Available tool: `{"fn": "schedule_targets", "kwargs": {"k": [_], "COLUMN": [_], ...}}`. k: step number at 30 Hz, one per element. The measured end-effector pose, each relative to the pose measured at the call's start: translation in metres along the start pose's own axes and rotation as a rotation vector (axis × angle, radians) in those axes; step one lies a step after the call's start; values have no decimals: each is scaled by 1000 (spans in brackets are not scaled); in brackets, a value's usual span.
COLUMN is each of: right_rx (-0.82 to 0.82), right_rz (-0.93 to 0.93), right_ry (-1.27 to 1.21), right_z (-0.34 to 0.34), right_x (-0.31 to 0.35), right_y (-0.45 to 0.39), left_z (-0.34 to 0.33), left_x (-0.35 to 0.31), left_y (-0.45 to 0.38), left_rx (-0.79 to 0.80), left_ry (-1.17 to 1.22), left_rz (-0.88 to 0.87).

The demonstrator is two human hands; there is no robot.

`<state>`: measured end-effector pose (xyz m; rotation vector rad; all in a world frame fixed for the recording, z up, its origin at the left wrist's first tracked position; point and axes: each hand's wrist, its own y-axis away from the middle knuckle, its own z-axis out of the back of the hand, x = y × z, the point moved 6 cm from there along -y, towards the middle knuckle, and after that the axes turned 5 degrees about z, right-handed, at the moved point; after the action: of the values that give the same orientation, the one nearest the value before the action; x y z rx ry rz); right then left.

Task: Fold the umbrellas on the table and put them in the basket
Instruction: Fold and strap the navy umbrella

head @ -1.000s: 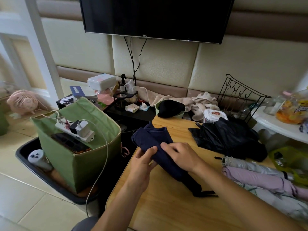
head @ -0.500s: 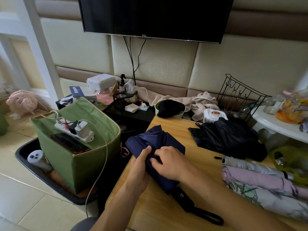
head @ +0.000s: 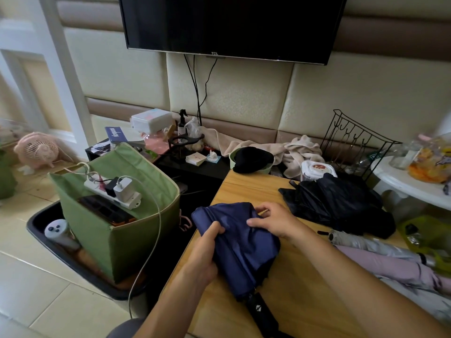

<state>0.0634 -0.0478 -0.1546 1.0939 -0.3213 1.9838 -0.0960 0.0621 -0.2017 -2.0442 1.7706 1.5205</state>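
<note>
A navy blue umbrella [head: 240,250] lies on the wooden table [head: 300,286], its black handle [head: 262,313] pointing toward me. My left hand [head: 203,259] grips the canopy's left side, thumb on top. My right hand [head: 273,222] pinches the loose fabric near the canopy's far end. A black umbrella [head: 341,206] lies unfolded at the back right. Rolled silver [head: 373,245], pink [head: 390,267] and patterned umbrellas lie at the right edge. A black wire basket [head: 353,140] stands behind the table.
A green fabric bin [head: 117,225] with a power strip [head: 112,193] on it stands on a black tray left of the table. A cable hangs from it. Towels, a green bowl with a black cloth [head: 251,159] and a wipes tub [head: 316,169] crowd the back.
The canopy has spread wider and bunched under my hands. My right hand moved farther up the fabric, my left hand slid down its left side. The handle swung nearer to me.
</note>
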Motion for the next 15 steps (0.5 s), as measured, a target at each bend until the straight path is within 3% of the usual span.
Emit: {"fn": "schedule_targets", "kwargs": {"k": [4, 11, 15], "right_rx": [-157, 2, -95], "right_rz": [12, -66, -58], "right_ry": [-272, -405, -410], "right_z": [19, 20, 31], "right_x": [-15, -9, -10], "right_y": [-4, 0, -8], "left_z": [-1, -2, 1], "left_x": [2, 2, 4], "left_y": [-1, 0, -4], "left_rx": [0, -32, -47], "left_ry": [-6, -10, -27], "left_rz": [17, 28, 41]}}
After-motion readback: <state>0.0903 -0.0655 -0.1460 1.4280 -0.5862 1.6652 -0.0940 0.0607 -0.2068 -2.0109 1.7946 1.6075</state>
